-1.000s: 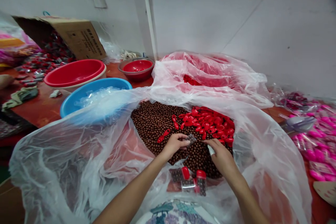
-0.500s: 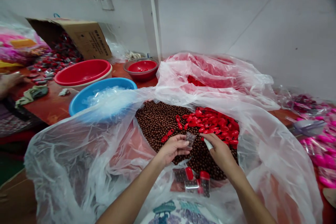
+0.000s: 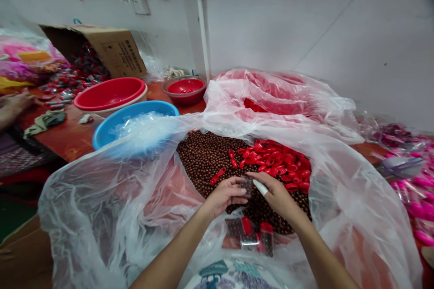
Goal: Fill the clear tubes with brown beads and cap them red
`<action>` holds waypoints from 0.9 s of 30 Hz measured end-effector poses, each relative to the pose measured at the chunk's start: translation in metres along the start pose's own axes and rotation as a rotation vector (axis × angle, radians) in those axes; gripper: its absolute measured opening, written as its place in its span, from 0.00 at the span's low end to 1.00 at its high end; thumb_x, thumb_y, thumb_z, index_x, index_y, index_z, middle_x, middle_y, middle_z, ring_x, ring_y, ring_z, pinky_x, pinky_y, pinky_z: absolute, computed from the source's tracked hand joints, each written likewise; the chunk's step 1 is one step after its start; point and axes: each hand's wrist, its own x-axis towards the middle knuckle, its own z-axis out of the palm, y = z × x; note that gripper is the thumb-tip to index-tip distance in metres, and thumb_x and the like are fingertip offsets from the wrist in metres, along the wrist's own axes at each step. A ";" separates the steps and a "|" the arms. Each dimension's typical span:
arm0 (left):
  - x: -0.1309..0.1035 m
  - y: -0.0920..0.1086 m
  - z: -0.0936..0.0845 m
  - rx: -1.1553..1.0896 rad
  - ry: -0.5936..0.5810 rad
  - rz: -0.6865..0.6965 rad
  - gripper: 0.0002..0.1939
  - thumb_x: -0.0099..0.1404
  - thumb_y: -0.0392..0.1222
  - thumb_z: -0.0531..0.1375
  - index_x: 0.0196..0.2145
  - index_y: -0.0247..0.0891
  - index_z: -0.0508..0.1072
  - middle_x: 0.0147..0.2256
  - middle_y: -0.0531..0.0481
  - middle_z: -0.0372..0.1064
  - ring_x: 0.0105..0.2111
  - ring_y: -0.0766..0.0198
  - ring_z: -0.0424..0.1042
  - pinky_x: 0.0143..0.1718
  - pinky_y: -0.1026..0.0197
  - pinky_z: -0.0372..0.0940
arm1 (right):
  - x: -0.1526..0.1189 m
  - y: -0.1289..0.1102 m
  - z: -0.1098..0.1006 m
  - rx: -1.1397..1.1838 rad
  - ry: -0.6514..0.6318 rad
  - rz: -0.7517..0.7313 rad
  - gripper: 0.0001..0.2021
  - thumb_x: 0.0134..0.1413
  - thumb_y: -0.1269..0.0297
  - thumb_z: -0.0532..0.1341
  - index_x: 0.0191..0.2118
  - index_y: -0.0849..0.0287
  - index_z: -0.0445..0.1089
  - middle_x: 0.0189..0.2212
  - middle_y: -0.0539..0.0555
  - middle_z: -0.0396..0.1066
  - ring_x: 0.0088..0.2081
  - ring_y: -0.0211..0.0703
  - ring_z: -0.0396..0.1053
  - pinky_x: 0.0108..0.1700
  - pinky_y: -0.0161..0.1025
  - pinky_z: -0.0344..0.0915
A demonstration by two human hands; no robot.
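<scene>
My left hand (image 3: 228, 195) holds a small clear container (image 3: 246, 186) between thumb and fingers, above a heap of brown balls (image 3: 206, 156). Close by on the right, my right hand (image 3: 271, 192) has its fingers near the container's edge; a white covering wraps one finger. Whether it grips anything is too small to tell. Red spoon-shaped pieces (image 3: 281, 158) lie on the balls beyond my right hand, and one red piece (image 3: 217, 175) lies apart. Below my hands are several filled clear containers with red tops (image 3: 266, 238).
A clear plastic sheet (image 3: 101, 207) surrounds the balls. Behind stand a blue basin (image 3: 98, 133), a red basin (image 3: 79, 99), a smaller bowl (image 3: 186, 95) and a cardboard box (image 3: 118, 54). Pink packets (image 3: 420, 189) lie right. Another person's hand (image 3: 15, 106) is at far left.
My right hand has moved left, up to the clear container in my left hand. The container is now more upright. The whole view has shifted slightly.
</scene>
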 end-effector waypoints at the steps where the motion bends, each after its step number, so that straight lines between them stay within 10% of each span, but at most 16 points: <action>1: -0.001 0.000 0.000 0.005 -0.007 0.007 0.19 0.49 0.35 0.65 0.40 0.34 0.69 0.37 0.43 0.72 0.34 0.60 0.74 0.33 0.62 0.68 | 0.001 0.004 -0.001 -0.060 0.032 0.019 0.22 0.52 0.74 0.49 0.51 0.53 0.65 0.49 0.53 0.68 0.49 0.41 0.65 0.52 0.42 0.60; 14: -0.013 0.007 -0.005 0.117 0.155 0.149 0.21 0.46 0.37 0.68 0.39 0.33 0.71 0.36 0.46 0.72 0.32 0.65 0.71 0.35 0.62 0.66 | 0.055 0.023 0.023 -0.617 0.115 -0.043 0.23 0.50 0.79 0.51 0.51 0.55 0.66 0.48 0.60 0.65 0.48 0.51 0.58 0.50 0.46 0.56; 18: -0.015 0.005 -0.008 0.110 0.158 0.143 0.21 0.46 0.38 0.67 0.40 0.34 0.71 0.36 0.47 0.71 0.32 0.66 0.70 0.35 0.63 0.66 | 0.072 0.026 0.026 -0.618 0.125 -0.071 0.24 0.52 0.77 0.51 0.55 0.55 0.62 0.57 0.61 0.56 0.54 0.56 0.52 0.51 0.51 0.52; 27: -0.012 -0.007 -0.013 0.113 0.178 0.099 0.20 0.47 0.41 0.67 0.39 0.35 0.72 0.37 0.46 0.71 0.34 0.65 0.70 0.33 0.64 0.66 | 0.066 0.026 0.014 -0.364 0.136 -0.059 0.07 0.50 0.69 0.57 0.36 0.57 0.71 0.38 0.56 0.71 0.42 0.47 0.64 0.46 0.43 0.59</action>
